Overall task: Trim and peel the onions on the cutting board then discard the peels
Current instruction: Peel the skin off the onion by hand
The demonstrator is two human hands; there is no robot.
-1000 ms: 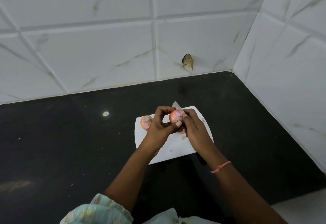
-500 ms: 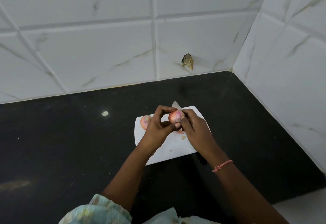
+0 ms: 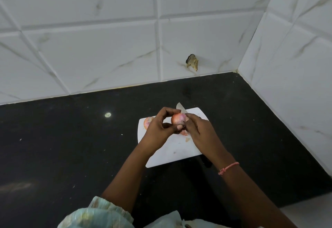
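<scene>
Knife: only blade tip visible beyond the held onion; remainder hidden behind onion and right hand. Second onion half covered by left hand. Right fingertips' contact with onion not resolvable.

1. There is one camera only, worn on the person's head, so the view looks from above the person's own chest, forward and down.
2. It faces the corner where the dark bench meets the white tiled wall; the back wall fills the upper half, the side wall runs down the right edge.
3. The lens is wide: the tile lines bow and the bench spreads broadly left.
4. It sits close enough that both forearms reach up from the bottom edge, with a pale sleeve at the very bottom.
5. The hands meet near the middle of the view, above the white cutting board.
6. No second view shares the scene.
</scene>
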